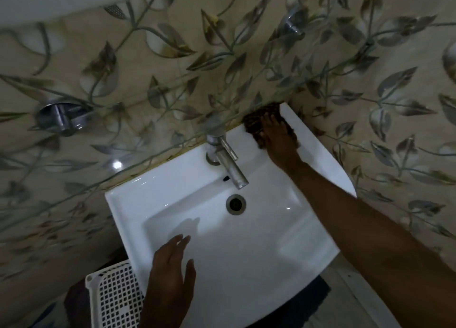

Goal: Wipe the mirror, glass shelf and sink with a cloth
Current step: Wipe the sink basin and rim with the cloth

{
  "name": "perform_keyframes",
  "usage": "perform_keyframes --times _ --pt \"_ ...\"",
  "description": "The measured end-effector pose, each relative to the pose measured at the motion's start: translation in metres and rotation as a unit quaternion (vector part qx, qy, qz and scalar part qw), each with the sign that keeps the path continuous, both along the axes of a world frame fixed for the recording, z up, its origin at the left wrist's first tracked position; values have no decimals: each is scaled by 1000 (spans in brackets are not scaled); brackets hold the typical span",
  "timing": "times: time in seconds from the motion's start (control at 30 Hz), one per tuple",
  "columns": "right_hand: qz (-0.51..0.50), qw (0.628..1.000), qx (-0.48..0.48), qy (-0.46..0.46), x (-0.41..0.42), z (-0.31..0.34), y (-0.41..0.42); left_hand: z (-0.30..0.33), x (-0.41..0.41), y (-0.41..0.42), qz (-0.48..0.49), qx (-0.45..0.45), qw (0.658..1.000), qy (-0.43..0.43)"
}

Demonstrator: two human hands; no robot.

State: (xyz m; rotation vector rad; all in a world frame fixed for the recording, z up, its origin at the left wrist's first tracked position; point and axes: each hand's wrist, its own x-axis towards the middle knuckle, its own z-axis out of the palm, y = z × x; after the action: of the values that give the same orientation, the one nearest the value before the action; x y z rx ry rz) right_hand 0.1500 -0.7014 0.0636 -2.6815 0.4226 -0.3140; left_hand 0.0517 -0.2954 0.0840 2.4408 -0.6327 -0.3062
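Observation:
A white ceramic sink [246,258] juts from the leaf-patterned wall, with a steel tap [228,159] at its back and a round drain [236,203] in the bowl. My right hand [277,140] presses a dark brown patterned cloth [255,122] flat on the sink's back right corner, against the wall. My left hand [170,266] hovers over the sink's front left rim with fingers spread and nothing in it. A glass shelf edge [148,158] runs diagonally above the sink, held by a chrome bracket [61,117]. The mirror is not visible.
A white perforated plastic basket [111,300] stands below the sink's front left corner. A second chrome bracket [293,22] sits on the wall at the upper right. A dark mat [313,300] lies on the pale floor under the sink.

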Motion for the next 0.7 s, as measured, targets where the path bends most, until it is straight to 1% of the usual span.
perform_keyframes --times 0.07,0.13,0.17,0.2,0.23,0.27,0.33,0.37,0.4,0.47,0.5,0.6,0.63,0.7 --pt "68 997 -15 -30 -9 -14 30 2 0 9 29 -13 999 2" --pt "145 989 -11 -25 -20 -18 55 2 0 19 45 -18 999 -1" --pt "164 986 -4 -29 -23 -17 60 2 -1 23 50 -17 999 -3" --pt "170 984 -25 -37 -25 -17 59 2 -2 28 54 -16 998 -5" --pt "162 985 -31 -44 -27 -16 55 2 -3 31 59 -16 998 -6" --pt "125 991 -20 -53 -28 -14 50 2 -3 34 63 -17 998 -7" --pt "13 996 11 -90 -29 -15 54 3 -4 39 72 -20 997 -6" --pt "-28 994 19 -104 -32 -14 65 5 -4 41 78 -22 997 -5" --pt "-34 993 12 -114 -37 -13 80 6 -4 43 86 -23 996 -3" --pt "-5 992 2 -128 -50 -19 116 11 -5 46 100 -29 995 4" --pt "-15 990 60 -126 -58 -24 132 14 -5 47 105 -32 994 7" --pt "-6 996 80 -33 -74 -36 171 18 -7 50 115 -34 993 20" --pt "-5 996 78 -33 -78 -41 183 20 -6 50 120 -34 992 24" --pt "25 996 43 -78 -76 -40 205 23 -4 52 126 -36 991 26"
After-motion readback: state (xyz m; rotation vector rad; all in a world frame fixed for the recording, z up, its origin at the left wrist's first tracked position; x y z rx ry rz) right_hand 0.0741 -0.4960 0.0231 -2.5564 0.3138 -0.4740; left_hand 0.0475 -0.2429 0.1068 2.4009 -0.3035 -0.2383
